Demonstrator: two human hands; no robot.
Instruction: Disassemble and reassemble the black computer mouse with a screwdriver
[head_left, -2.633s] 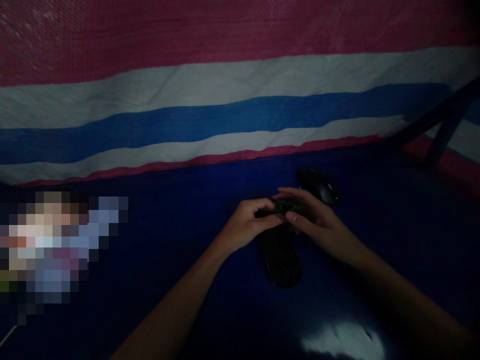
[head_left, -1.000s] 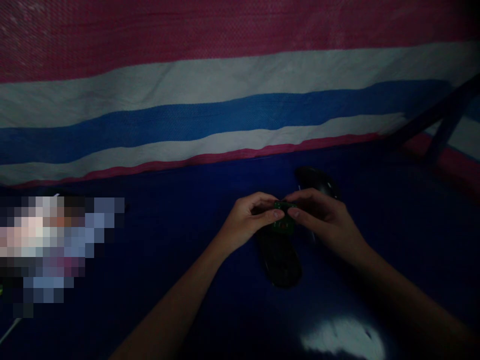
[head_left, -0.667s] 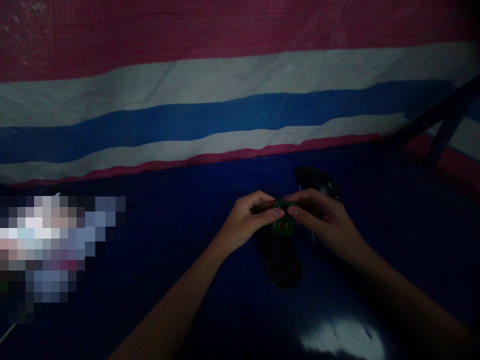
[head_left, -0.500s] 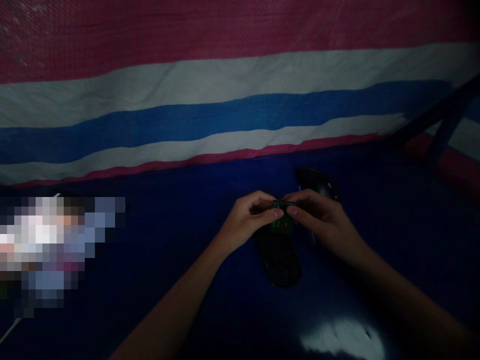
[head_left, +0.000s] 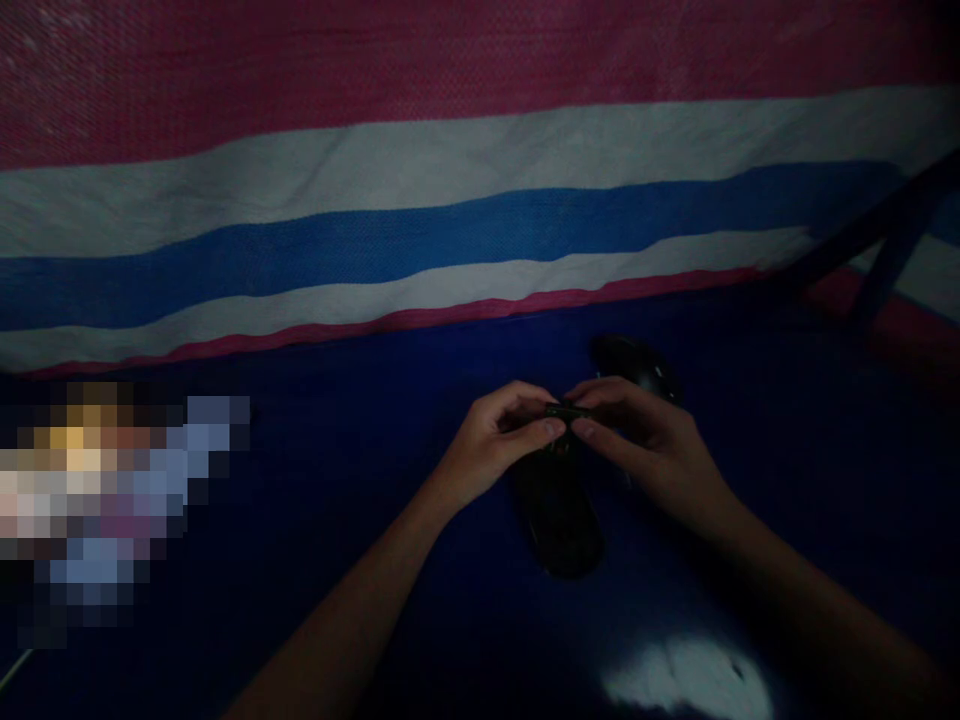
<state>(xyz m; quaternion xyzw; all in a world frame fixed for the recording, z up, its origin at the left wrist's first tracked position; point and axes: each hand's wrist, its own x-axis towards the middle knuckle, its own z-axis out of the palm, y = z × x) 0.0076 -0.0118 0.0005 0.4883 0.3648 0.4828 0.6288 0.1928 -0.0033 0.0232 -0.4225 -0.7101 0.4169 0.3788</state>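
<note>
Circuit board (head_left: 568,411), thin, dark, nearly edge-on

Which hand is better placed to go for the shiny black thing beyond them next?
Probably the right hand: the shiny black thing lies just beyond it, while the left hand is farther away. Both hands are holding a thin piece, though.

Bare hands (head_left: 495,437) (head_left: 649,432): 2, left and right. Small, thin, dark circuit board (head_left: 568,411): 1. Flat black oval plastic shell (head_left: 566,525): 1. Glossy black rounded mouse-shaped piece (head_left: 636,364): 1. Dark slanting bars (head_left: 862,226) (head_left: 892,262): 2. Glossy deep-blue bench (head_left: 390,400): 1.
</note>
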